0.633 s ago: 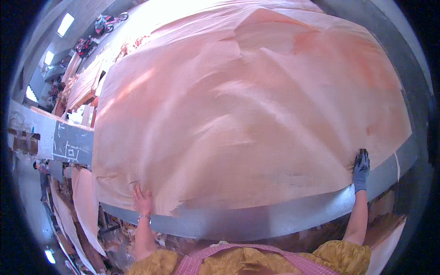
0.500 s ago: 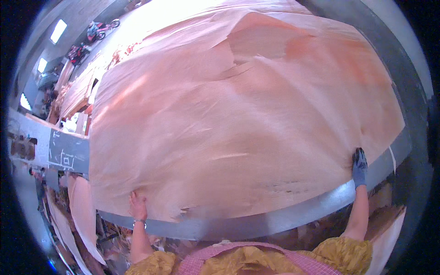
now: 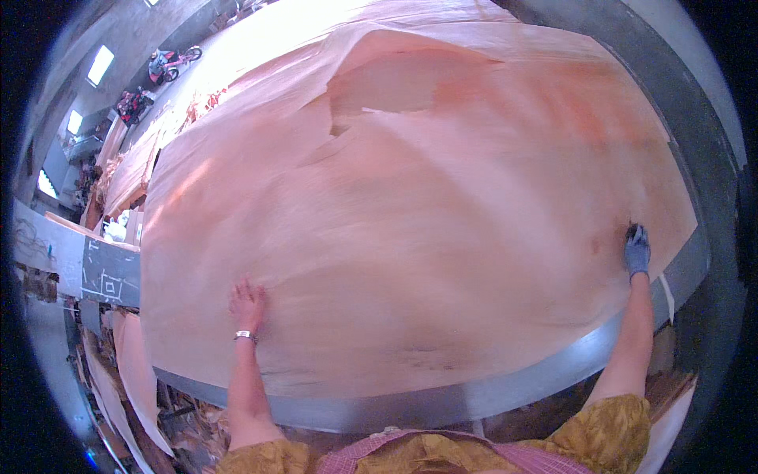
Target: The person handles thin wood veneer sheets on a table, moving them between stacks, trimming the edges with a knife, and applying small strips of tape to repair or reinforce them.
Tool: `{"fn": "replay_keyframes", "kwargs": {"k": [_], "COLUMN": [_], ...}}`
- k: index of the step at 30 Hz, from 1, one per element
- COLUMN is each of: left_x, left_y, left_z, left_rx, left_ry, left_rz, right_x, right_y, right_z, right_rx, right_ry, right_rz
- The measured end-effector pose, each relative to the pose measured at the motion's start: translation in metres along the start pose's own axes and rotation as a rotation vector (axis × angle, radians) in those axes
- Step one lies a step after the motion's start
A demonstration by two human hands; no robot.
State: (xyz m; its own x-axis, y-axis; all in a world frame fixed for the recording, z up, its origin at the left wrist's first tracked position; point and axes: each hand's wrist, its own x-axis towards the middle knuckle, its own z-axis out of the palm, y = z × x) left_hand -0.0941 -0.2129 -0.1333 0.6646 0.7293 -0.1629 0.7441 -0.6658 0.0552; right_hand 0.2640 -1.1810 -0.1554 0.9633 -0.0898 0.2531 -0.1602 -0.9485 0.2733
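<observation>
A large, thin, pinkish-tan sheet that looks like wood veneer (image 3: 410,237) spreads over a wide grey table (image 3: 379,411). Bare and with a light band at the wrist, my left hand (image 3: 249,302) rests palm down on the left part of the sheet, fingers spread. On the right, near the sheet's edge, my right hand (image 3: 636,251) wears a blue-grey glove with dark fingertips. It lies on the sheet with its fingers reaching forward, slightly blurred. Toward the far side, a ragged flap in the sheet shows another layer beneath.
Long veneer strips (image 3: 134,371) hang beside the table at the left. A dark board with white line marks (image 3: 112,272) juts out there. Wood scraps lie below the near edge. Motorbikes (image 3: 133,107) stand in the far left background; a grey wall curves along the right.
Both hands have moved forward, away from my body, over the sheet. The sheet's ragged flap has shifted left, and the creases near my right hand have softened.
</observation>
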Motion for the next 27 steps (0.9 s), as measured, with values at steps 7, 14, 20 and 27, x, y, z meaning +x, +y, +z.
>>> {"fn": "replay_keyframes", "kwargs": {"k": [7,14,20,27], "left_x": [-0.051,-0.104,-0.139,-0.169], "left_y": [0.013,-0.025,-0.013,0.027], "left_z": [-0.005,0.022,0.016,-0.007], "left_rx": [0.182,-0.058,0.062,0.153], "left_ry": [-0.048,-0.017,0.008,-0.082], "left_rz": [-0.115,0.042,-0.156,-0.306], "right_x": [-0.048,-0.089,-0.095,-0.08], "right_y": [0.057,0.096,0.094,0.117], "right_z": [0.019,0.021,-0.011,-0.006], "right_rx": [0.281,0.252,0.277,0.217], "right_ry": [-0.066,-0.12,-0.118,-0.167], "right_rz": [-0.049,0.019,-0.041,0.106]}}
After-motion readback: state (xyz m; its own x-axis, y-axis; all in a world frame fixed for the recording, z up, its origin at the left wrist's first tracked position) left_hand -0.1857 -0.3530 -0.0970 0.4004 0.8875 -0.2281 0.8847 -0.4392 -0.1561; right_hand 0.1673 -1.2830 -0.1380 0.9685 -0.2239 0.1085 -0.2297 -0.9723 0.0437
